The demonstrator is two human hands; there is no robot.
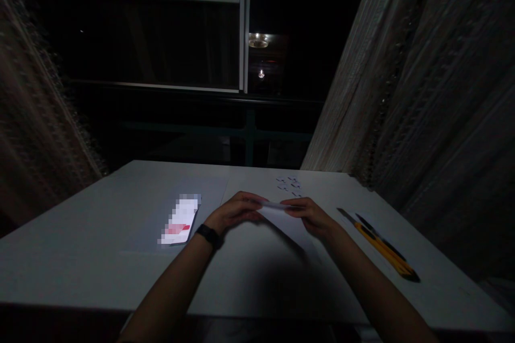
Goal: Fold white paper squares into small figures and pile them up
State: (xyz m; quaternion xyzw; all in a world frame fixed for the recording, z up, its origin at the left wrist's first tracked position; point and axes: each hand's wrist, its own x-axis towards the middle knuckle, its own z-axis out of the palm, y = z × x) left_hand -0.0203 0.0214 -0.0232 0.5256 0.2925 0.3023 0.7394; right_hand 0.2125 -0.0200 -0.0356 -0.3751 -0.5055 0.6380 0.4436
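Slanting (long axis nearward and rightward), the paper (288, 226) is pinched by left hand (240, 208) and right hand (309, 213).

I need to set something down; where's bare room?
The white tabletop looks bare at its near left corner, left of the glowing rectangular phone. It's crowded right of the right hand: long yellow cutter, slim dark tool.
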